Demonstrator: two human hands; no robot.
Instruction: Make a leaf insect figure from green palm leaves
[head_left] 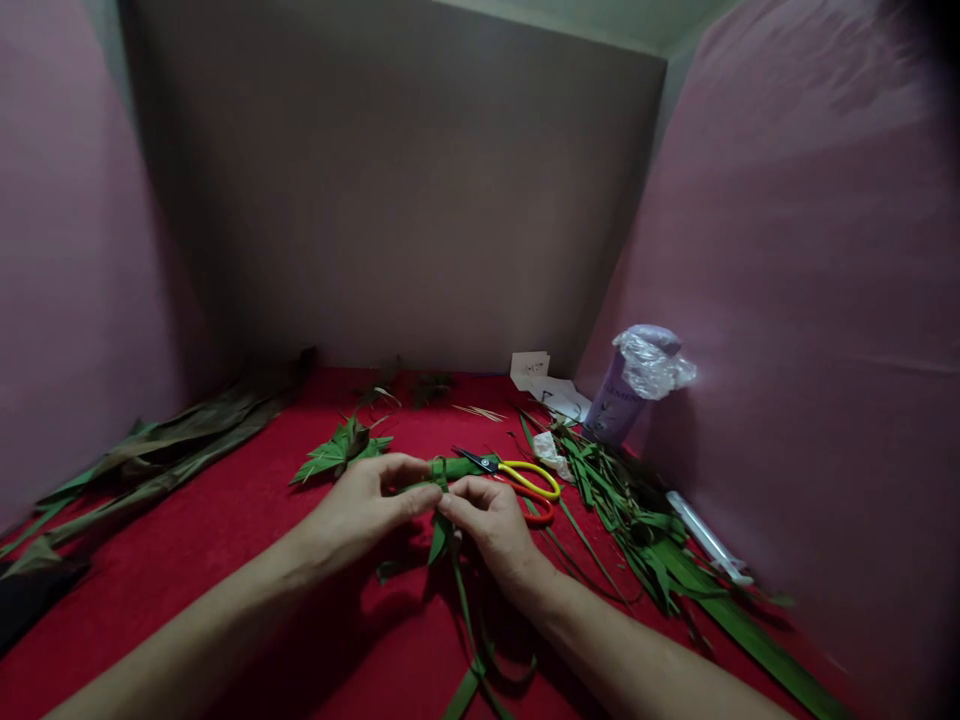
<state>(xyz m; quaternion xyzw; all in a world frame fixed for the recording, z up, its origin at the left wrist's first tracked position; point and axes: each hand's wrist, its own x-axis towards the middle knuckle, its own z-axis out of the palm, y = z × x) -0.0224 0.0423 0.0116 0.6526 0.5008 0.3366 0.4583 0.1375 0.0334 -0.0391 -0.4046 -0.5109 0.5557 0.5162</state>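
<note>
Both hands meet near the middle of a red cloth. My left hand [382,496] pinches a folded green leaf strip [441,535] between thumb and fingers. From the other side, my right hand [491,520] grips the same strip, its fingertips touching my left thumb. Long thin ends of leaf trail down from the hands toward the front. Just beyond my right hand lie scissors [529,478] with one yellow and one red handle, dark blades pointing left. A cut green leaf [337,450] rests beyond my left hand. My fingers hide part of the strip.
A heap of leaf strips [622,510] lies right, beside a clear tube [709,540]. A purple container [619,400] topped with crumpled plastic stands by the right wall. White papers [559,397] lie at the back. Long dried leaves [187,440] line the left; walls enclose the red cloth [300,640].
</note>
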